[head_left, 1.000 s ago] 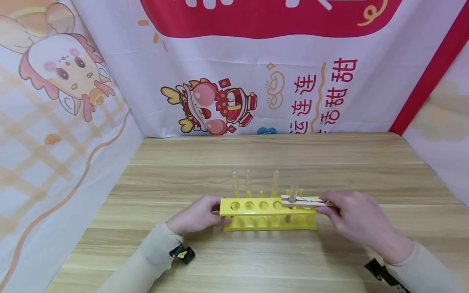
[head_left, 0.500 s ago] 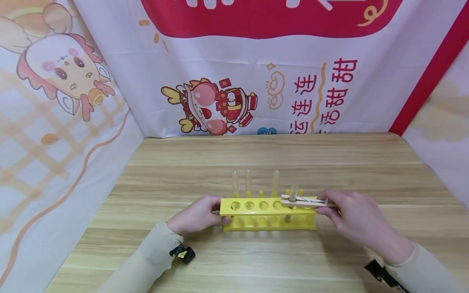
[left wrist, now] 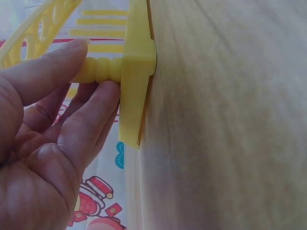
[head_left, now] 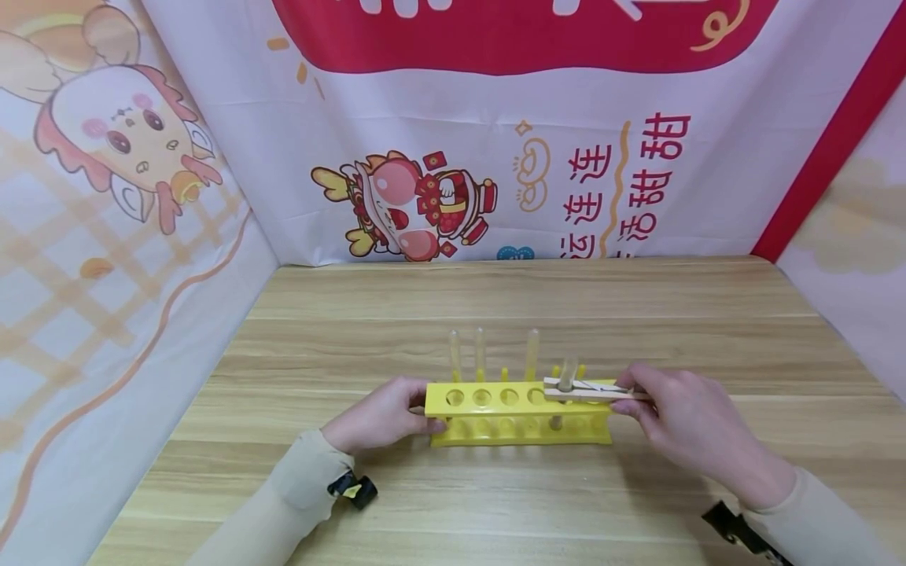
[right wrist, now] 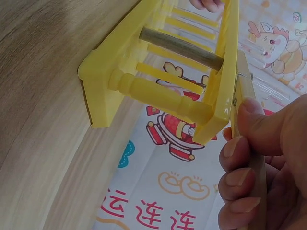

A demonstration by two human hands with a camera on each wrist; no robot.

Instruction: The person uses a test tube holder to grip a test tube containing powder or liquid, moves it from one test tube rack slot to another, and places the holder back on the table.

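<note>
A yellow test tube rack (head_left: 488, 409) stands on the table in the head view. My left hand (head_left: 382, 417) grips its left end post (left wrist: 103, 69), thumb on one side and fingers on the other. My right hand (head_left: 697, 428) holds a wooden test tube holder (head_left: 594, 394), lying level close over the rack's top right part. The holder's tips are around a glass test tube (head_left: 569, 371), which passes down through a hole. In the right wrist view, the tube's dark lower part (right wrist: 182, 48) reaches the rack's base, behind the right end post (right wrist: 158, 98).
Three clear test tubes (head_left: 534, 354) stand upside down along the rack's back, over yellow pegs (head_left: 505, 374). The wooden table (head_left: 510, 299) runs back to a printed cloth (head_left: 439, 102), with another cloth (head_left: 85, 299) on the left. Black straps (head_left: 354, 489) sit on both sleeves.
</note>
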